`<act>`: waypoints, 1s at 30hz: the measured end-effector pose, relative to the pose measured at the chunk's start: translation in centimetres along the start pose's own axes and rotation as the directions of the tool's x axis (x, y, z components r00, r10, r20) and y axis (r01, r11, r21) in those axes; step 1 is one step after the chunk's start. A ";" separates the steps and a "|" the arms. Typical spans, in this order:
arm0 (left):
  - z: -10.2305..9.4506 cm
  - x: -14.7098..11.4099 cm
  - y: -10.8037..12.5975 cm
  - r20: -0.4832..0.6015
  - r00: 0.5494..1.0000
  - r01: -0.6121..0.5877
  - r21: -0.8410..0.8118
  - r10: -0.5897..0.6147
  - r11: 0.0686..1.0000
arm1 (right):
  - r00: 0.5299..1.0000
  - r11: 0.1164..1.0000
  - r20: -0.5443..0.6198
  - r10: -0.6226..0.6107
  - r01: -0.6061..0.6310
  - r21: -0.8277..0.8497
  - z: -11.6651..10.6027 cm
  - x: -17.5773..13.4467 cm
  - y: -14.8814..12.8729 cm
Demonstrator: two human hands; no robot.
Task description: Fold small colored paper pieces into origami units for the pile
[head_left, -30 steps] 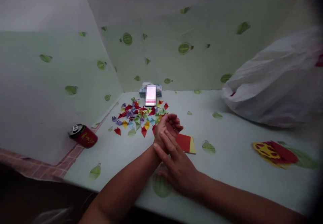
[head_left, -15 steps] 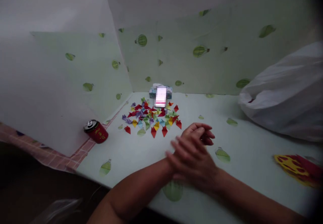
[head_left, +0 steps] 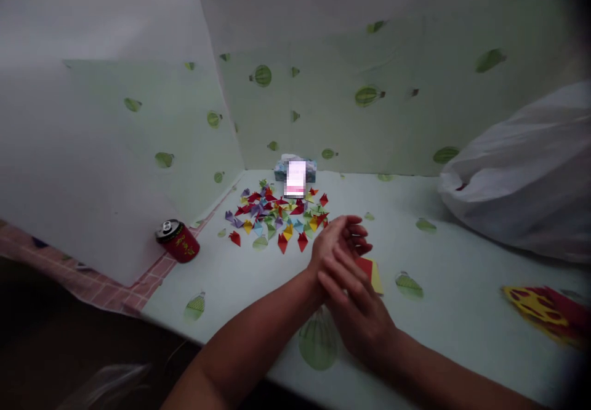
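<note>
The left hand [head_left: 335,241] lies palm-up, fingers loosely curled and empty; the right hand [head_left: 357,314] rests flat-fingered on its wrist, holding nothing. A red and yellow paper stack [head_left: 372,271] lies just behind them, near the pile of folded paper pieces [head_left: 277,216]. The table [head_left: 452,274] wears a green balloon-print cover, with matching screens behind it.

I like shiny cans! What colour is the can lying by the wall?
The can is red with gold writing, seen in the head view.
</note>
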State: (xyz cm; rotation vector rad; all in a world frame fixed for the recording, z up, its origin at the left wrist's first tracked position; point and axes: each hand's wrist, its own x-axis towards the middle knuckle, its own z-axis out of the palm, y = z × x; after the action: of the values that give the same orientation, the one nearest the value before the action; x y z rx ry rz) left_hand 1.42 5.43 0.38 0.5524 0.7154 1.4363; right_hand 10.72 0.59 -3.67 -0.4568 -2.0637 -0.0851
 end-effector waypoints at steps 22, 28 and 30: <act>-1.8 0.8 0.6 0.782 0.297 -0.803 0.516 0.549 -0.300 | 0.438 -0.015 0.554 0.708 -0.775 0.631 -1.4 2.7 0.3; -1.7 0.7 0.6 0.806 0.164 -0.836 0.420 0.569 -0.354 | 0.436 0.123 0.496 0.751 -0.830 0.544 -1.4 2.5 0.9; -1.7 0.7 0.5 0.800 0.188 -0.832 0.438 0.570 -0.340 | 0.445 0.131 0.496 0.746 -0.827 0.547 -1.2 2.4 1.2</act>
State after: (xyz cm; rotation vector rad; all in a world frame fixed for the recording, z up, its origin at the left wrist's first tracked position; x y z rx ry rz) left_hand -0.15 6.05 -0.50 2.5915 0.9468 1.9424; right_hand 11.11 2.07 -1.18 -0.9836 -1.4499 1.4559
